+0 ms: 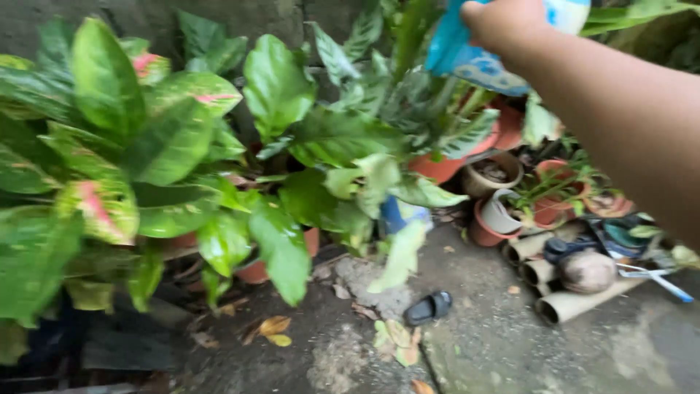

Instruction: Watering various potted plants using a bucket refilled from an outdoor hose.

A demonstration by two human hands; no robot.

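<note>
One black sandal (pixel 429 307) lies on the wet concrete floor (pixel 503 350) near the camera, with some fallen yellow leaves (pixel 274 328) to its left. A little farther, at the right, cardboard tubes (pixel 569 303) and a coconut husk (pixel 588 271) rest beside small clay pots (pixel 503 211). The big green and pink leaves (pixel 109 160) fill the left side. Farthest and highest, the right hand (pixel 503 22) is closed around a blue and white container (pixel 467 55), tilted above the plants. No water stream is visible. The left hand is not seen.
</note>
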